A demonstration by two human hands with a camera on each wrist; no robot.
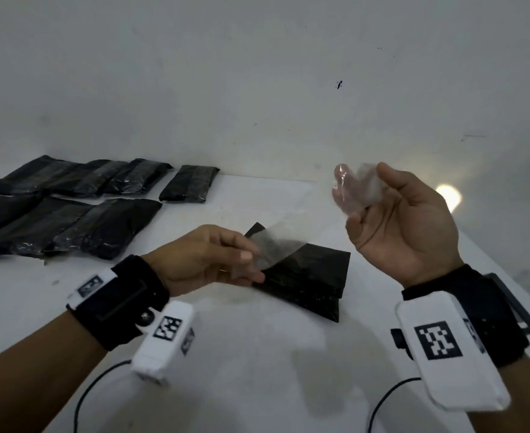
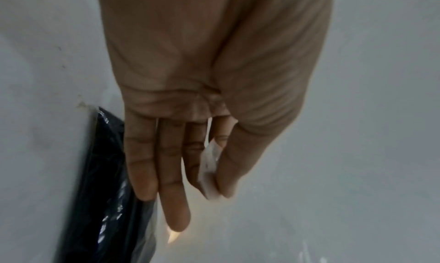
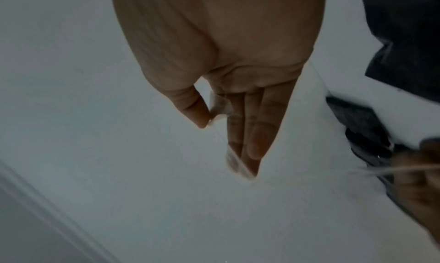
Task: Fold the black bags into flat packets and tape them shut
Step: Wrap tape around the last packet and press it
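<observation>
Your left hand [image 1: 207,257] pinches a clear tape strip [image 1: 273,245] above the folded black bag [image 1: 307,276] lying on the table [image 1: 257,370], your right hand [image 1: 394,226] pinches crumpled tape [image 1: 354,192]; the limp, clingy strip is probably best held by its ends

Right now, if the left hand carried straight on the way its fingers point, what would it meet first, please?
Probably the folded black plastic bag on the white table: the left hand, pinching a clear tape strip, points across it, though height above it is unclear.
</observation>
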